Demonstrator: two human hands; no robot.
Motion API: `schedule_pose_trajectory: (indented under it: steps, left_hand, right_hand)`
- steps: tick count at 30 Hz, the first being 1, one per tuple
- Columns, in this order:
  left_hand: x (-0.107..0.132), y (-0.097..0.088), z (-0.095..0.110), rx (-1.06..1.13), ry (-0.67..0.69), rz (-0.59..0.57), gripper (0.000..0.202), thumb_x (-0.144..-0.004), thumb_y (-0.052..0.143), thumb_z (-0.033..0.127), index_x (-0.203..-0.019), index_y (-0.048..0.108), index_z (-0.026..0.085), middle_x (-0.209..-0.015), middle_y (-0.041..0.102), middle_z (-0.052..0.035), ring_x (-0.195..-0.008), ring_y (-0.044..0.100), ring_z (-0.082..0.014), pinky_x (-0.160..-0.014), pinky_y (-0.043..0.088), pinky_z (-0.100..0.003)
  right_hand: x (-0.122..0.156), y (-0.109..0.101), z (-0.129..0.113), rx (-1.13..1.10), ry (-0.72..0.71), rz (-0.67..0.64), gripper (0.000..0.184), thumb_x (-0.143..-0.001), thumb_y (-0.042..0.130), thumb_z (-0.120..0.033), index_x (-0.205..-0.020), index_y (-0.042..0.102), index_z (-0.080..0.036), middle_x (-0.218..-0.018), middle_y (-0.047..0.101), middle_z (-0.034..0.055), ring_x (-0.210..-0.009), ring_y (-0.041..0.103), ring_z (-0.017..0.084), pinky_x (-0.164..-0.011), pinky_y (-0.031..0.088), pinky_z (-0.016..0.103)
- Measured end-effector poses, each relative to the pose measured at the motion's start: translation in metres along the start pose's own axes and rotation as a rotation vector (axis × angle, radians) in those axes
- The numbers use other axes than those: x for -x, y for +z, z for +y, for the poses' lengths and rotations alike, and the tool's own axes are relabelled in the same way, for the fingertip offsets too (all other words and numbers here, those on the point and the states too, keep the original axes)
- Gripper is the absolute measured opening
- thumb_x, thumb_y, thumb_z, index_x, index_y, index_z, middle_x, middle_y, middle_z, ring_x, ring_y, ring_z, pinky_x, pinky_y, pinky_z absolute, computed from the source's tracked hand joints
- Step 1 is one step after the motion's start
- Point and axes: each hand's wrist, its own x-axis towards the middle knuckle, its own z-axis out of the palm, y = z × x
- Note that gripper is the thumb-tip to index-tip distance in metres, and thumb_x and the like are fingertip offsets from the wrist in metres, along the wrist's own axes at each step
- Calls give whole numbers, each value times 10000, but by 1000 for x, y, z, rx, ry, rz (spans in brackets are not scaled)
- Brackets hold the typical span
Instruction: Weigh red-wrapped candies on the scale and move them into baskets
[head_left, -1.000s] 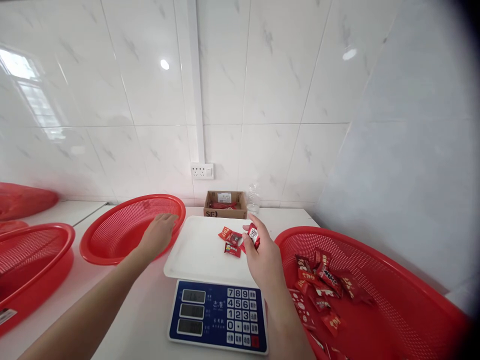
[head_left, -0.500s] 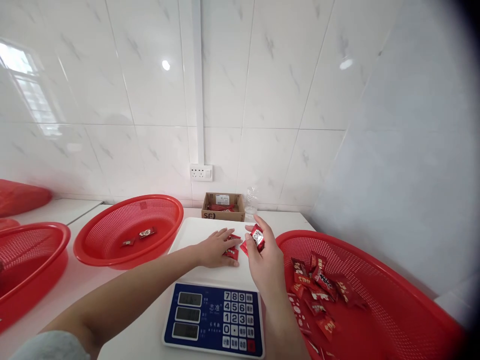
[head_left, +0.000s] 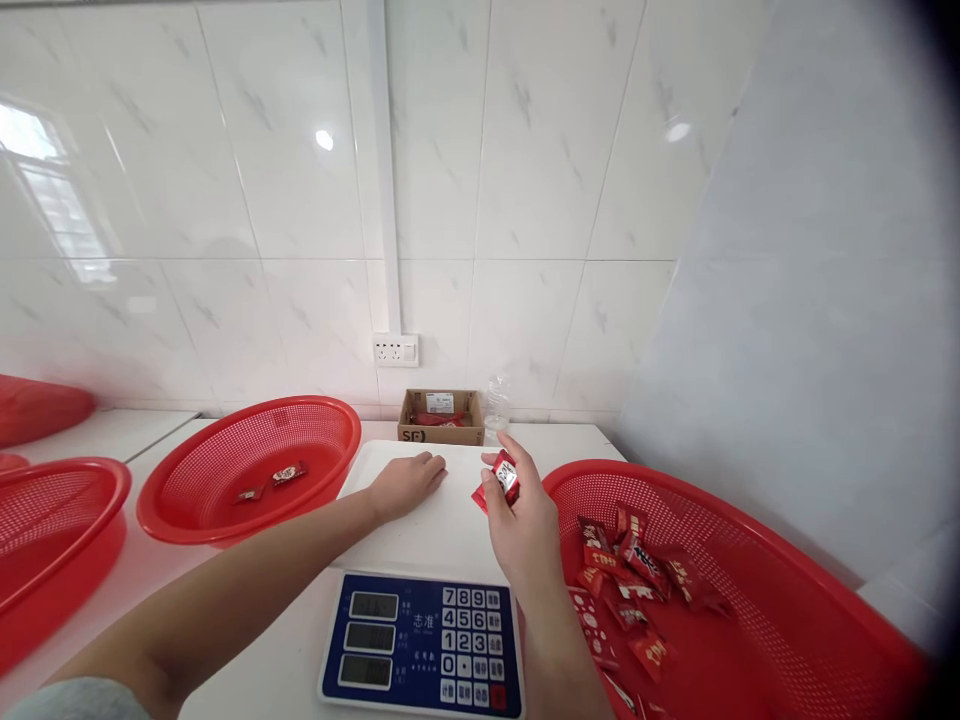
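Observation:
My right hand (head_left: 525, 515) grips a red packet with a white label (head_left: 508, 476), held above the right side of the scale's white plate (head_left: 450, 545); it may hold more than one. My left hand (head_left: 405, 487) is closed, with its fingers curled under, over the plate's left half. Whatever lies inside that fist is hidden. Below both hands is the scale's blue keypad panel (head_left: 424, 645). The large red basket (head_left: 720, 500) beside my right hand contains several red packets (head_left: 637, 560).
To the left stands a red basket (head_left: 247, 420) with two small packets (head_left: 289, 474) in it. Another red basket (head_left: 60, 480) is farther left. Against the wall are a cardboard box (head_left: 442, 436) and a clear plastic bottle (head_left: 496, 402), beneath a power socket (head_left: 396, 350).
My left hand has closed and moved left across the plate. The red packets that lay beneath it are out of sight. My right hand keeps its packet nearly in place.

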Motion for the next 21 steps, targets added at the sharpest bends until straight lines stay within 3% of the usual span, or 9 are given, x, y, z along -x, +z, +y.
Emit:
schedule_pose_trajectory:
  steps: [7,12,16,21]
  left_hand:
    - [26,-41,-74,2,-345,98,272,-908,300,404,-879,494,215,-939,604,-52,-696,580,-188,-524,363,-275]
    - [47,-48,-124,19,-547,86,286,-872,341,450,-908,484,205,-972,604,-79,-683,571,-200,-513,353,-276]
    - [61,-47,-142,41,-631,63,367,-856,339,510,-951,502,195,-1098,576,-108,-704,579,-208,-537,373,-292]
    - [66,-50,-147,89,-649,77,431,-873,280,517,-955,533,178,-1112,576,-123,-810,589,-242,-594,416,-321]
  right_hand:
    - [0,1,0,-43,1,-25,456,-866,425,-352,-1310,440,-249,-1064,665,44,-723,660,144,-657,532,276]
    - [0,2,0,-30,3,-35,451,-858,431,-352,-1297,454,-248,-1064,667,53,-739,660,153,-648,526,277]
    - [0,3,0,-25,16,-35,449,-847,451,-358,-1279,474,-241,-1064,670,52,-754,662,156,-641,524,266]
    - [1,6,0,-39,34,-20,447,-844,449,-355,-1276,483,-246,-1063,672,58,-712,659,159,-632,523,287]
